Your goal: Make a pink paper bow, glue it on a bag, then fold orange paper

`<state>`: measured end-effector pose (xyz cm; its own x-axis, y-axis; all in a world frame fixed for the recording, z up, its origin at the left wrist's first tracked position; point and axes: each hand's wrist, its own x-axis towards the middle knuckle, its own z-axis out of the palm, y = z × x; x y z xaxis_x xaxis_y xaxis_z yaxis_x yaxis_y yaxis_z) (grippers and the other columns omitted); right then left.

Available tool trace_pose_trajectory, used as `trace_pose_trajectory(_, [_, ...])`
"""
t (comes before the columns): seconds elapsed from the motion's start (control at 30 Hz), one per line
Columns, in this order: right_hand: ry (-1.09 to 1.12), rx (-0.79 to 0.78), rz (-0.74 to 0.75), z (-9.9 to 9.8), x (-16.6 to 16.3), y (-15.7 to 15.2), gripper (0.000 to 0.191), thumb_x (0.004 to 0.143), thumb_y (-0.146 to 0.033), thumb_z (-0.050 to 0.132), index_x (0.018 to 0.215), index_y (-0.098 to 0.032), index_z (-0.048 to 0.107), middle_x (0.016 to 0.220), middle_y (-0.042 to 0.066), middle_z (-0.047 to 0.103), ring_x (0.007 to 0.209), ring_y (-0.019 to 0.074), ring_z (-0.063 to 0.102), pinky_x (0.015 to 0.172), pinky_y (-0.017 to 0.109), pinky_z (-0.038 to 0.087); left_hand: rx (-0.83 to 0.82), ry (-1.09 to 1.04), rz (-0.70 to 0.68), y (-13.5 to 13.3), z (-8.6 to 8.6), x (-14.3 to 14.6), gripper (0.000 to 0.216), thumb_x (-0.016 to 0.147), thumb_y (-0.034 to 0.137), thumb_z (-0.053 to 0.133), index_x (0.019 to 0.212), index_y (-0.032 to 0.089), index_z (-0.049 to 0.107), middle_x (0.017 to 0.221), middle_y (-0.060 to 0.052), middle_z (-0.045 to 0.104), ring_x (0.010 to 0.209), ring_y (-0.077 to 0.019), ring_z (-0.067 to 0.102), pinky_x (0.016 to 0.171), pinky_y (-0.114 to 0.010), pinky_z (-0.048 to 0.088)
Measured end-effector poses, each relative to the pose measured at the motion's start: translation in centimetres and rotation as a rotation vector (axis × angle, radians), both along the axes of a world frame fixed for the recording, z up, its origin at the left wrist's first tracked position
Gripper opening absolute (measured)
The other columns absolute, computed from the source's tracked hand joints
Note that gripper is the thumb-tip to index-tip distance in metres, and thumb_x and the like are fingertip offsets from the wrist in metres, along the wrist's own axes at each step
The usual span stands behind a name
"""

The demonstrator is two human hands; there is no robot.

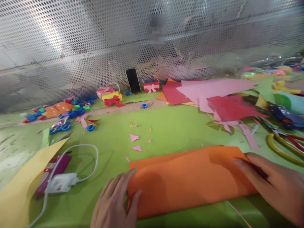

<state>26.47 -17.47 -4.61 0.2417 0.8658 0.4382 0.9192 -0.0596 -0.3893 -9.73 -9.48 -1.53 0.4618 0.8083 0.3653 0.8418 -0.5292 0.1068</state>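
Observation:
A folded sheet of orange paper (190, 180) lies across the front of the green table (114, 126), its layers bowed slightly apart along the far edge. My left hand (116, 199) grips its left end, thumb on top and fingers around the far corner. At the right end, my right hand (275, 183) pinches the paper, thumb above and the other fingers partly hidden behind. Small pink paper scraps (134, 138) lie just beyond the sheet.
On the left, a white charger (63, 183) with its cable rests on a purple power strip (55, 167) beside yellow paper (19, 186). Yellow-and-red-handled scissors (282, 145) lie at right. A phone (133, 80), small paper baskets (151, 87) and coloured sheets (213, 90) line the perforated metal wall (99, 47).

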Motion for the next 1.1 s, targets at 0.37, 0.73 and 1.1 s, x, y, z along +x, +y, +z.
trace_pose_trajectory(0.37, [-0.334, 0.029, -0.031, -0.5, -1.0, 0.7, 0.04, 0.099, -0.053, 0.029, 0.08, -0.026, 0.052, 0.059, -0.003, 0.063, 0.038, 0.017, 0.06, 0.031, 0.024, 0.039, -0.136, 0.149, 0.006, 2.7, 0.7, 0.7, 0.042, 0.088, 0.041, 0.054, 0.124, 0.02, 0.062, 0.124, -0.011, 0.068, 0.109, -0.0294, 0.067, 0.089, -0.043, 0.058])
trace_pose_trajectory(0.73, [-0.348, -0.012, -0.047, 0.0, -1.2, 1.1, 0.036, 0.1, -0.044, 0.026, 0.084, -0.024, 0.051, 0.07, 0.002, 0.067, 0.047, 0.0214, 0.065, 0.032, 0.03, 0.042, -0.449, -0.082, 0.054, 5.2, 2.7, 2.7, 0.015, 0.076, 0.034, 0.054, 0.066, 0.024, 0.056, 0.07, 0.0, 0.063, 0.067, -0.021, 0.063, 0.063, -0.033, 0.051])
trace_pose_trajectory(1.1, [-0.383, 0.053, 0.174, 2.6, 0.4, 2.3, 0.065, 0.095, -0.055, 0.034, 0.148, -0.018, 0.032, 0.145, 0.019, 0.046, 0.129, 0.0379, 0.05, 0.088, 0.058, 0.055, -0.107, -0.31, -0.117, 4.4, 5.4, 2.2, 0.014, 0.079, 0.033, 0.061, 0.066, 0.028, 0.063, 0.066, 0.008, 0.068, 0.056, -0.0097, 0.064, 0.055, -0.016, 0.049])
